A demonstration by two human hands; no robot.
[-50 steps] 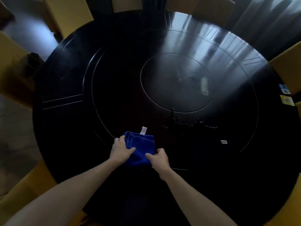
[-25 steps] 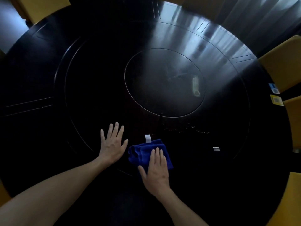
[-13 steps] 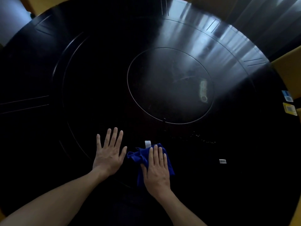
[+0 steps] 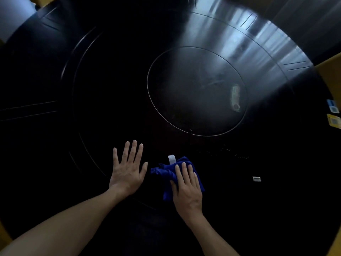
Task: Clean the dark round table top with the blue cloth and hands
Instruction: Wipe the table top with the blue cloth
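Near the table top's (image 4: 110, 80) front edge, right hand (image 4: 187, 191) should press flat-fingered on bunched blue cloth (image 4: 162, 171) while splayed, empty left hand (image 4: 127, 172) braces.

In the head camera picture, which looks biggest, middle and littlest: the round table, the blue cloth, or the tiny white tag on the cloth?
1. The dark round table top looks biggest, filling nearly the whole view.
2. The blue cloth, partly hidden under the right hand, so it may be larger than it shows.
3. The white tag, smallest.
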